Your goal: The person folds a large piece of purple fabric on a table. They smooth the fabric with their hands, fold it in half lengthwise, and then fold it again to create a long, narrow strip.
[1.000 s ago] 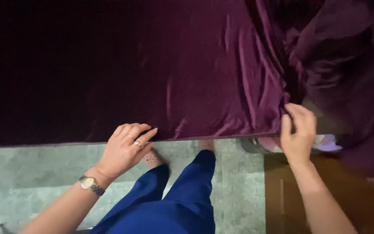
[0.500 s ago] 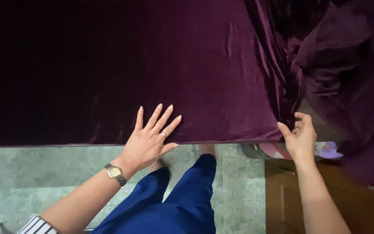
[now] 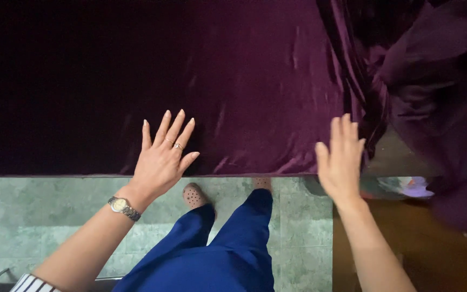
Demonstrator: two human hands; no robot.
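Note:
A dark purple velvet cloth (image 3: 244,81) lies spread flat over a table and fills the upper part of the head view. My left hand (image 3: 160,159) rests flat on it near the front edge, fingers spread, with a ring on one finger and a watch on the wrist. My right hand (image 3: 341,157) lies flat and open on the cloth's right part, close to where the fabric bunches into folds. Neither hand grips anything.
A heap of gathered purple fabric (image 3: 433,92) hangs at the right. A bare strip of table (image 3: 395,159) shows beside it. Below are a grey tiled floor (image 3: 39,216), my blue trousers (image 3: 217,249) and brown flooring (image 3: 439,254) at the right.
My left hand has opened and slid forward onto the cloth. My right hand has let go of the cloth's edge and moved left, now laid flat on the fabric.

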